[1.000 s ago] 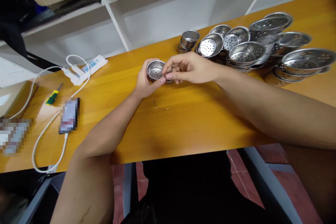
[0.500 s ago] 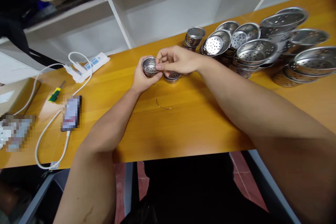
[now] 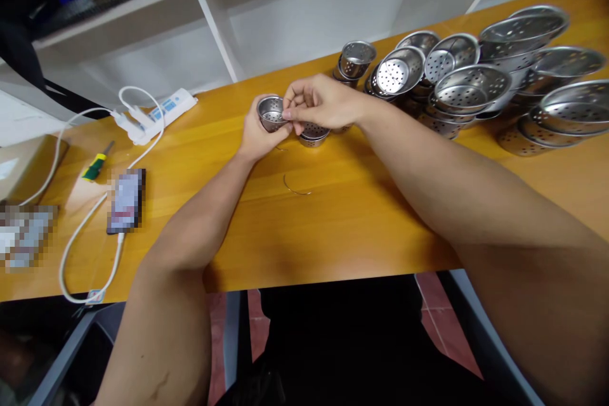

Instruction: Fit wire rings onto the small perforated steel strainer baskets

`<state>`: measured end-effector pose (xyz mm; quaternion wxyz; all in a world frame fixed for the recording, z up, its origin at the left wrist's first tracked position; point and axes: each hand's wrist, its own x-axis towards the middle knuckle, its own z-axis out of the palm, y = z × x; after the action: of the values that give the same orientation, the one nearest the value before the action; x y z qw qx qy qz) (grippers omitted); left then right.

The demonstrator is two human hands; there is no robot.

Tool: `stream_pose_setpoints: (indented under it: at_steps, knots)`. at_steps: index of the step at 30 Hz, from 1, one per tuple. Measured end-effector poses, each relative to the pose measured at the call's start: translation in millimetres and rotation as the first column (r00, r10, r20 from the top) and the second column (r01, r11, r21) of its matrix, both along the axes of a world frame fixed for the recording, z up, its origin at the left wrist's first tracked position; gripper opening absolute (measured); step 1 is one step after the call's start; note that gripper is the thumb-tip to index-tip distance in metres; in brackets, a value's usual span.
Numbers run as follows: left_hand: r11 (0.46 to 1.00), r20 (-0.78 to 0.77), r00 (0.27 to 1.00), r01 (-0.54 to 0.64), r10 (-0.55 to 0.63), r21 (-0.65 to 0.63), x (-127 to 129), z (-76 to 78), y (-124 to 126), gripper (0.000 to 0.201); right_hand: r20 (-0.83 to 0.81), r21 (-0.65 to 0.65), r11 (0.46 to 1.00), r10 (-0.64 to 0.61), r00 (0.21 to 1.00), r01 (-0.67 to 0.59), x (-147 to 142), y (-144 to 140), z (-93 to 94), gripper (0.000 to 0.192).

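Observation:
A small perforated metal cup [image 3: 271, 111] is gripped by my left hand [image 3: 258, 136], its mouth facing up and toward me. At the cup's right rim, my right hand [image 3: 316, 103] has thumb and forefinger pinched together; whatever lies between those fingertips is too small to make out. Partly covered by the right hand, another small perforated cup [image 3: 314, 134] stands on the table. A thin curved wire [image 3: 295, 189] lies on the wood in front of the hands, and a bit of similar wire [image 3: 281, 149] shows just below the left hand.
Stacks of larger perforated metal cups [image 3: 471, 90] fill the right side, with small stacked cups [image 3: 356, 58] behind my right hand. On the left lie a power strip [image 3: 171, 111], a screwdriver [image 3: 95, 166], a phone [image 3: 126, 201] on a white cable [image 3: 76, 254], and a cardboard box [image 3: 35, 165].
The view has shifted slightly. Both hands keep nearly the same pose at the cup, which is tipped a little differently. Slightly more of the wire below the left hand shows.

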<state>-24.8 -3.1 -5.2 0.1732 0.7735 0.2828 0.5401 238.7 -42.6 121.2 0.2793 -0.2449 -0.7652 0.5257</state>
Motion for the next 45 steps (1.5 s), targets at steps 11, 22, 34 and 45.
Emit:
stream_pose_setpoints:
  at_steps: [11,22,34,45]
  knots:
    - [1.0,-0.032,0.999,0.006,-0.006,0.003,0,2.5,-5,0.096,0.043,0.005,1.0,0.014,0.999,-0.014,4,-2,2.5,0.075]
    - [0.999,0.046,0.999,-0.002,0.004,-0.032,0,-5.5,4,0.096,0.166,0.531,0.839,-0.241,0.956,0.12,21,-15,22.8,0.038]
    - [0.998,-0.084,0.996,0.038,-0.042,-0.052,27,10.8,-31,0.101,0.365,0.492,0.869,-0.15,0.919,-0.054,31,-18,28.6,0.056]
    - [0.987,-0.121,0.981,0.145,-0.152,-0.065,29,8.3,-36,0.102,0.284,0.482,0.876,-0.137,0.949,-0.018,42,-25,33.1,0.106]
